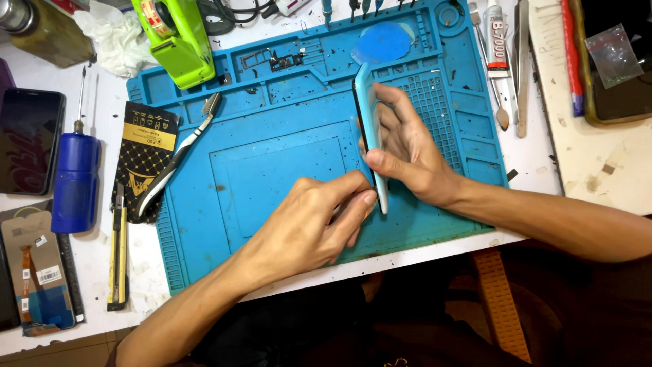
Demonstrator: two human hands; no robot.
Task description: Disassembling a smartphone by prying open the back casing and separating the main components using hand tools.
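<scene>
Light blue phone (370, 129) is standing up on its long edge on the blue silicone work mat (272, 170), a bit right of the middle. Right hand (407, 153) is wrapped around it from the right side, thumb on the front. Left hand (316, 221) is pinched shut at the phone's lower corner; can't see what's between those fingertips.

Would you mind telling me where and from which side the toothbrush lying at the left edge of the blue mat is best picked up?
Grip the toothbrush by its thick black-and-white handle, the lower part that lies over the black and gold packet, coming from above. The handle is the widest part, lies flat and slanted, and is free on both sides; the bristle head at the upper end is narrow.
</scene>
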